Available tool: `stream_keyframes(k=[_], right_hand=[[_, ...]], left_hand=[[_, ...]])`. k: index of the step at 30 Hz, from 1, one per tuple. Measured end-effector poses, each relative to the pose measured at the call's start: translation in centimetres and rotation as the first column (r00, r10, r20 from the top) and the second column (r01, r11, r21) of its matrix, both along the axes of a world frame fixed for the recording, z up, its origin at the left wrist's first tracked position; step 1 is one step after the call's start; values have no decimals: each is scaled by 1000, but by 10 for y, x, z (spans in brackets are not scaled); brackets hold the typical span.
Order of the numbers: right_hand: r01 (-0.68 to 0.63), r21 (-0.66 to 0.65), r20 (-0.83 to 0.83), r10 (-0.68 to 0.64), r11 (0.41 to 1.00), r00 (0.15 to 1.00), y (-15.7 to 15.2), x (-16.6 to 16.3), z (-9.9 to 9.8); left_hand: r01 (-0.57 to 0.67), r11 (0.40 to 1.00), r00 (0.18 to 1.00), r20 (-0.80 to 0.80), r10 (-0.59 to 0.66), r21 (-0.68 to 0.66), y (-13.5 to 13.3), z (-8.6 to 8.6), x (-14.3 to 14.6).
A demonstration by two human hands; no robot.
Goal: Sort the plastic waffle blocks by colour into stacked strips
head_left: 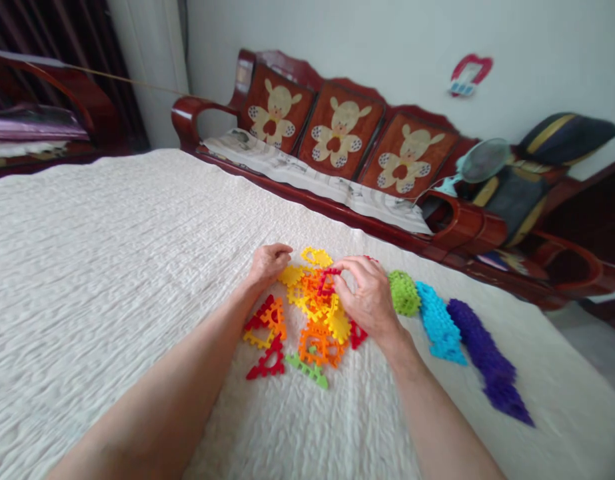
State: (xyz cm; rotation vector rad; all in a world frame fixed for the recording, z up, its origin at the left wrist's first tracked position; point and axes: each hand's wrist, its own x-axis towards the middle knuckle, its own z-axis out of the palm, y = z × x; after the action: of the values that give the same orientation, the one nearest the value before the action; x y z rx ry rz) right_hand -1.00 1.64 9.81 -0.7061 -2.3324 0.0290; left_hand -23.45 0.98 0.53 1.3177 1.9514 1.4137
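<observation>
A loose heap of toothed plastic interlocking building pieces in yellow, orange and red lies between my hands, with orange pieces [323, 343] toward its near side. My right hand [370, 297] pinches a red building piece [328, 283] between thumb and fingers over the heap. At the heap's far left, my left hand [270, 264] has its fingers curled together beside a yellow piece [290, 275]; whatever they may hold is hidden. Nearer to me lie a red triangular piece [268, 362] and a green piece [308, 371]. Another yellow piece [317, 256] rests just beyond the heap.
Right of my right hand are sorted piles: green pieces [404, 293], blue pieces [440, 325] and purple pieces [490, 360]. All lie on a white quilted cover [112, 253]. Beyond its far edge stand a wooden sofa [307, 193] and a small fan [482, 161].
</observation>
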Motion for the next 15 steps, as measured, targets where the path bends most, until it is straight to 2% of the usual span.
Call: stream_keyframes(k=[4, 7, 10, 15], right_hand=[[263, 67, -67, -258, 963, 964, 44, 41, 5], [394, 60, -29, -393, 917, 919, 65, 65, 0], [465, 53, 61, -467, 884, 882, 72, 73, -11], [504, 70, 206, -507, 861, 837, 69, 70, -27]], left_hand=[[1, 1000, 1000, 17, -1, 3, -1, -1, 0], [6, 1000, 999, 34, -5, -4, 0, -2, 0], [10, 1000, 999, 46, -9, -4, 1, -6, -1], [9, 1000, 999, 51, -9, 3, 5, -12, -4]])
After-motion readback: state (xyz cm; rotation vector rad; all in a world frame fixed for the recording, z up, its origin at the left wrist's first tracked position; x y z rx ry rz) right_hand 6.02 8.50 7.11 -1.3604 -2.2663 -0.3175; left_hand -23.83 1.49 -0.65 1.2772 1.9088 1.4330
